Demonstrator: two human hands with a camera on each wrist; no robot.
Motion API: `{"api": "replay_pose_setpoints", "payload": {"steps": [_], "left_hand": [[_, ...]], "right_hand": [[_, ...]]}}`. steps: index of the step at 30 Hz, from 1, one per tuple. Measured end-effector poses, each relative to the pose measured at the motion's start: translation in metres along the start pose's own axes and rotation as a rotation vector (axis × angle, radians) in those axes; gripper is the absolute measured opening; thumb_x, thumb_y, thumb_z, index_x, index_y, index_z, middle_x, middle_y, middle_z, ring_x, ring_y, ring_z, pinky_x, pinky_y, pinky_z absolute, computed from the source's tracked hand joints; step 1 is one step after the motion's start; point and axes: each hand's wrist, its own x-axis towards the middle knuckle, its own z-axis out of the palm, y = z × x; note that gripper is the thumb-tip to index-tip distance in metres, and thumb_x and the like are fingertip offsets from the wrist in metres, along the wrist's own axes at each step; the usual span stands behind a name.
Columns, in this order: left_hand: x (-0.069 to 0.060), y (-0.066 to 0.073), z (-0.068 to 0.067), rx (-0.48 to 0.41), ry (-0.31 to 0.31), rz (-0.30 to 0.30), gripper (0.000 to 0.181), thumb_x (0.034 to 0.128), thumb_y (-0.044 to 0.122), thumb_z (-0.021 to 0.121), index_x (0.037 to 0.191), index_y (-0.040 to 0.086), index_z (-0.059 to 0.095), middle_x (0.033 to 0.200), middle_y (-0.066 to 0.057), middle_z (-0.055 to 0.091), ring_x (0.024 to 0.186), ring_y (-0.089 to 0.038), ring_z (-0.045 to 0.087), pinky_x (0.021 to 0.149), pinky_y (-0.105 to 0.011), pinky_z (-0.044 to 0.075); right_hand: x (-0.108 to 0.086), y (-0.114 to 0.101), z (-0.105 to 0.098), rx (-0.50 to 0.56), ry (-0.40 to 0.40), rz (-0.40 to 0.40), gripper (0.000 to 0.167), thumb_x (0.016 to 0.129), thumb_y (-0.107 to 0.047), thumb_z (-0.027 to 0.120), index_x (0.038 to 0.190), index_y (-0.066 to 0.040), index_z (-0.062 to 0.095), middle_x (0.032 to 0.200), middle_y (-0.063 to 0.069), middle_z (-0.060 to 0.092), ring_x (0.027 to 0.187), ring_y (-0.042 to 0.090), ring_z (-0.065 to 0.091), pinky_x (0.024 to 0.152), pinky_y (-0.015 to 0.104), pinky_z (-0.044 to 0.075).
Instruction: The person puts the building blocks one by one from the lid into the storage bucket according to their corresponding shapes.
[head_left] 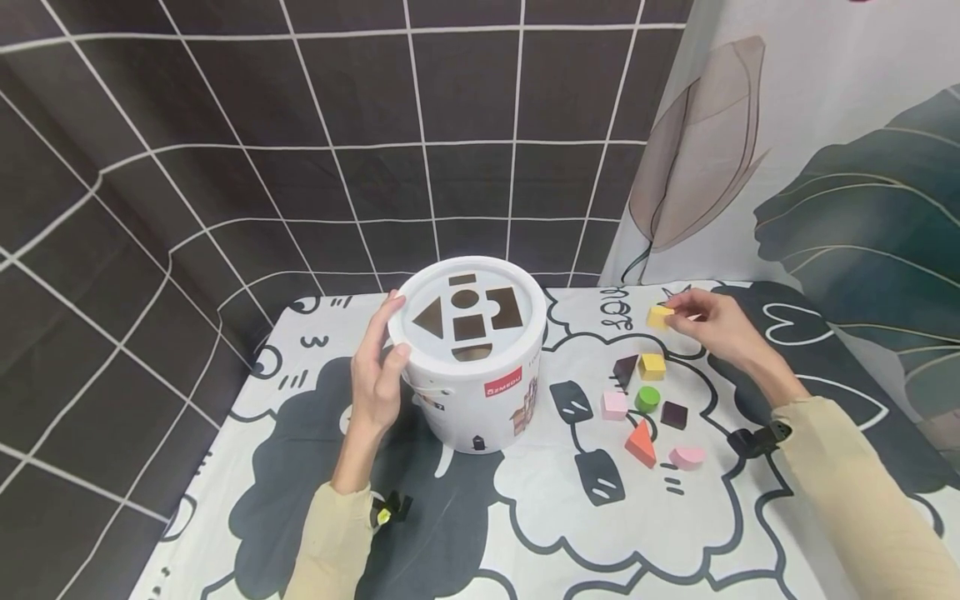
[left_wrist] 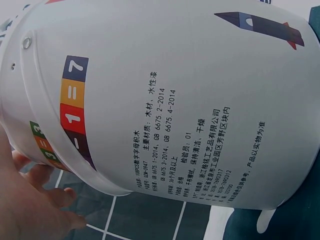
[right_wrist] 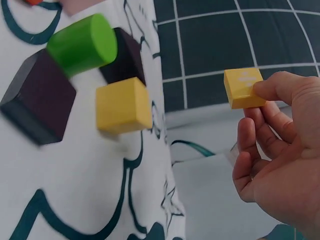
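A white bucket (head_left: pixel 472 408) stands upright, its lid (head_left: pixel 420 287) cut with triangle, circle, square and other shaped holes. Against the bucket's left side rests my left hand (head_left: pixel 377 375), fingers along the rim and thumb toward the front; the left wrist view shows this hand (left_wrist: pixel 37 200) beside the printed wall. My right hand (head_left: pixel 716 325) pinches a small yellow block (right_wrist: pixel 243 88) between thumb and fingers, held off the cloth. Nearest below it lies another yellow block (head_left: pixel 652 367). Close by are a green cylinder (head_left: pixel 647 398) and a dark square block (head_left: pixel 674 414).
Nearer me lie an orange-red triangle (head_left: pixel 641 444), a pink half-round block (head_left: pixel 687 457) and a pink block (head_left: pixel 614 406). A dark triangular block (head_left: pixel 626 371) leans beside the yellow one. A dark gridded curtain (head_left: pixel 465 183) hangs behind the patterned cloth (head_left: pixel 637 525).
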Motion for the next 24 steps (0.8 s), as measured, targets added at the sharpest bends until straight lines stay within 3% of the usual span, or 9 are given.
{"api": "replay_pose_setpoints", "payload": {"steps": [24], "left_hand": [[0.000, 0.000, 0.000, -0.017, -0.008, -0.003, 0.059, 0.0865, 0.028, 0.047, 0.138, 0.000, 0.056, 0.148, -0.014, 0.050, 0.139, -0.027, 0.043, 0.114, -0.046, 0.029]], "right_hand": [[0.020, -0.059, -0.004, 0.033, -0.045, -0.052, 0.025, 0.094, -0.010, 0.063, 0.115, 0.004, 0.062, 0.103, 0.016, 0.064, 0.089, 0.026, 0.056, 0.071, 0.021, 0.044]]}}
